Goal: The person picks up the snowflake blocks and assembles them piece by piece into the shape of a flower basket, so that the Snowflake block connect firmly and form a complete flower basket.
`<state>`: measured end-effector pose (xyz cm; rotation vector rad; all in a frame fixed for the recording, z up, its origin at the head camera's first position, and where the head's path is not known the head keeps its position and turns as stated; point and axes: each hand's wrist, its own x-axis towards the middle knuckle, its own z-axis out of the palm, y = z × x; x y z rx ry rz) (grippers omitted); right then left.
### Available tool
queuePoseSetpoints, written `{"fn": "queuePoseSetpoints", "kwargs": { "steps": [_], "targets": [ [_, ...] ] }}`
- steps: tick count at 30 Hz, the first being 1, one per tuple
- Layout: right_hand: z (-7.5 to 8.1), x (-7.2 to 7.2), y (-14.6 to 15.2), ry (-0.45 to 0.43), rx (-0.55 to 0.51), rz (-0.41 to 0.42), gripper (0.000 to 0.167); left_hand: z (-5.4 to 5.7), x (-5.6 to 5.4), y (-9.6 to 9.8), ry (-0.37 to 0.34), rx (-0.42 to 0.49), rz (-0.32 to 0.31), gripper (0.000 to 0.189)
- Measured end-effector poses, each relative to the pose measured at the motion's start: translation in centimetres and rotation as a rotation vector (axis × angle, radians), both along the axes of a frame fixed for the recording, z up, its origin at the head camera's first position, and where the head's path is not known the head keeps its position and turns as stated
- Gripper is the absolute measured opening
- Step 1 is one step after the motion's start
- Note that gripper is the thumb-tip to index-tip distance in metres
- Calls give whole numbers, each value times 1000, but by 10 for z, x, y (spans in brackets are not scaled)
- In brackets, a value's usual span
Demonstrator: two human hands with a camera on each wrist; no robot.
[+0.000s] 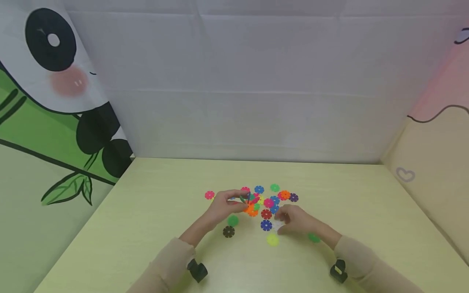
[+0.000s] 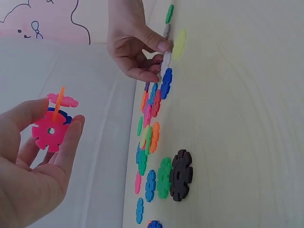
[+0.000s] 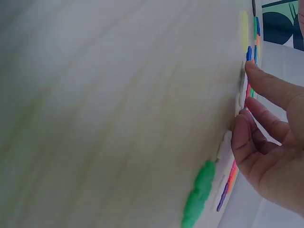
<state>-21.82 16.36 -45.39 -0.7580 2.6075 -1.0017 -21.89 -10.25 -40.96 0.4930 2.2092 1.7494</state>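
Note:
My left hand (image 1: 224, 206) is raised a little above the table. Its thumb and fingertips pinch a small joined cluster of plastic snowflake discs; a pink disc (image 2: 51, 134) faces the left wrist view, with an orange disc (image 2: 58, 105) edge-on, another pink one and a dark blue one behind. Down at the tabletop, my right hand (image 1: 299, 219) pinches a white snowflake disc (image 2: 166, 61) by its edge. Just left of that disc is a dark blue disc (image 1: 266, 225), and nearer me lies a yellow disc (image 1: 272, 239).
Several loose discs in mixed colours spread across the table (image 1: 146, 244) between and beyond the hands. A black disc (image 1: 229, 232) and a green disc (image 1: 233, 221) lie near the left wrist. Another green disc (image 1: 314, 237) is below the right wrist. A white backdrop (image 1: 256, 122) borders the far edge.

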Motion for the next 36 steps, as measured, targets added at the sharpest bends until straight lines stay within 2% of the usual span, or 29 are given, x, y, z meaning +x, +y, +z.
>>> {"fn": "queuePoseSetpoints", "kwargs": {
  "steps": [4,9,11,13,16,20,22,24,27,31,36],
  "targets": [
    [-5,-2,-2,25,13,5,27,0,3,2,-15,23,7,37],
    [-2,-1,-4,69,39,0,25,-2,4,4,-18,58,20,38],
    [1,0,-4,103,19,-8,23,-4,4,5,-15,72,22,38],
    [4,3,-5,146,-42,-21,20,-3,5,7,-15,87,29,39],
    [15,9,-12,275,-175,-45,18,1,9,9,-11,105,50,39],
    [29,16,-28,538,-368,-53,22,2,11,13,24,129,80,40],
    [34,17,-34,646,-447,-32,26,0,9,16,37,135,89,41],
    [39,18,-38,713,-500,-4,27,1,9,18,46,136,93,42],
    [49,22,-43,760,-538,35,28,2,8,21,51,134,99,42],
    [62,27,-46,774,-549,49,26,1,6,23,51,132,113,42],
    [66,26,-46,766,-559,31,26,1,4,26,55,146,129,42]
  ]
}}
